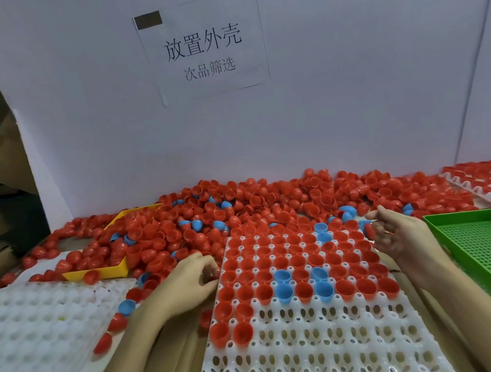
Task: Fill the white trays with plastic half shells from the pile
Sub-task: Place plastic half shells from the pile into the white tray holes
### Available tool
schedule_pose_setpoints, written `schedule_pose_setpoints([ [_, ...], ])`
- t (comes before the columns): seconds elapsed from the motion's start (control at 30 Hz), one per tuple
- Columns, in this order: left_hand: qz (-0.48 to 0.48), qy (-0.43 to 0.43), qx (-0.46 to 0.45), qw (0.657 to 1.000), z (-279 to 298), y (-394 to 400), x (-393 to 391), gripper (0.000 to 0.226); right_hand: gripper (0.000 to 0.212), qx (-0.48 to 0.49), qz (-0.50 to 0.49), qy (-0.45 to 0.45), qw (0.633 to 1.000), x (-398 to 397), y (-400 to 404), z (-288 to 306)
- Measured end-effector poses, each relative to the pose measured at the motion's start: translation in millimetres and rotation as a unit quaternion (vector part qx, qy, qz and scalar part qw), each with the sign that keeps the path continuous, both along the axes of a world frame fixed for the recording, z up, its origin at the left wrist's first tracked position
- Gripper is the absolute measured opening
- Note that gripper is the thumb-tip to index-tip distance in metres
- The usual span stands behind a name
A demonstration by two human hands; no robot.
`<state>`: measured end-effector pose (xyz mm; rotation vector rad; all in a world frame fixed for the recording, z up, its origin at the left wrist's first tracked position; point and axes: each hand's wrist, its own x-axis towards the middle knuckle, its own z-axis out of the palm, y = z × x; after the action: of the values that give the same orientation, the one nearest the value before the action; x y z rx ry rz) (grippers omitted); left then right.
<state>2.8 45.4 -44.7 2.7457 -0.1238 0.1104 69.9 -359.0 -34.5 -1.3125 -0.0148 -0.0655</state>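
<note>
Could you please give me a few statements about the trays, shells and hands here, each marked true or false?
1. The centre white tray is completely full. False: its near rows are empty.
2. The green tray sits to the right of the centre tray. True.
3. Every shell in the centre tray is red. False: several blue shells sit among the red.
4. The left white tray holds no seated shells. True.
5. The yellow tray is stacked on the green tray. False: it lies at the left, in the pile.

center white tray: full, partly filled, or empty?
Partly filled. The center white tray holds red and blue half shells in its far rows and two at the left of the next row; the near rows are empty sockets.
</note>
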Motion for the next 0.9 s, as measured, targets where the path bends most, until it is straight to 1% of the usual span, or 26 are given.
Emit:
schedule_pose_setpoints([
  [0.07, 0.031, -0.054, -0.054, 0.997, -4, 1, 1, 0.009, 0.03, 0.001, 0.002, -0.001, 1.0, 0, -2, -1],
  [0.13, 0.056, -0.119, -0.125, 0.983, -6, 4, -1, 0.01, 0.029, 0.006, 0.008, -0.002, 1.0, 1, -3, -2],
  [0.2, 0.07, -0.177, -0.162, 0.968, -8, 5, -4, 0.013, 0.029, 0.014, 0.014, -0.001, 1.0, 1, -4, -3],
  [0.3, 0.098, -0.248, -0.179, 0.947, -2, 10, -1, 0.015, 0.029, 0.011, 0.023, 0.001, 1.0, 1, -3, -3],
  [0.37, 0.165, -0.311, -0.158, 0.923, 7, 19, 7, 0.014, 0.029, 0.006, 0.025, 0.003, 1.0, 0, -2, -2],
  [0.4, 0.212, -0.324, -0.151, 0.909, 10, 30, 12, 0.011, 0.028, 0.005, 0.026, 0.002, 1.0, 0, -1, -1],
  [0.43, 0.255, -0.296, -0.175, 0.904, 13, 43, 18, 0.01, 0.028, 0.005, 0.027, 0.001, 1.0, -1, 0, 0],
  [0.47, 0.293, -0.219, -0.203, 0.908, 18, 52, 21, 0.019, 0.028, 0.006, 0.028, 0.0, 1.0, -2, 1, 1],
  [0.5, 0.317, -0.133, -0.199, 0.918, 21, 60, 26, 0.029, 0.028, 0.006, 0.027, 0.001, 1.0, -2, 2, 2],
  [0.53, 0.326, -0.097, -0.179, 0.923, 26, 65, 31, 0.03, 0.028, 0.007, 0.025, 0.004, 1.0, -2, 2, 2],
  [0.57, 0.32, -0.142, -0.119, 0.929, 32, 71, 41, 0.025, 0.028, 0.007, 0.022, 0.005, 1.0, -2, 2, 2],
  [0.6, 0.308, -0.199, -0.067, 0.928, 42, 70, 49, 0.026, 0.028, 0.008, 0.021, 0.006, 1.0, -2, 2, 2],
  [0.63, 0.276, -0.244, -0.011, 0.929, 47, 68, 59, 0.026, 0.028, 0.008, 0.021, 0.006, 1.0, -2, 3, 2],
  [0.67, 0.236, -0.259, 0.025, 0.936, 49, 66, 69, 0.024, 0.028, 0.008, 0.022, 0.006, 1.0, -2, 4, 2],
  [0.73, 0.171, -0.234, 0.06, 0.955, 50, 59, 87, 0.02, 0.028, 0.007, 0.019, 0.006, 1.0, -1, 4, 2],
  [0.77, 0.145, -0.209, 0.069, 0.965, 48, 55, 98, 0.024, 0.028, 0.006, 0.019, 0.006, 1.0, 0, 3, 2],
  [0.83, 0.098, -0.154, 0.086, 0.979, 40, 45, 114, 0.037, 0.027, 0.008, 0.024, 0.003, 1.0, 1, 1, 2],
  [0.9, 0.092, -0.102, 0.114, 0.984, 36, 35, 128, 0.053, 0.027, 0.016, 0.028, 0.004, 0.999, 0, 1, 1],
])
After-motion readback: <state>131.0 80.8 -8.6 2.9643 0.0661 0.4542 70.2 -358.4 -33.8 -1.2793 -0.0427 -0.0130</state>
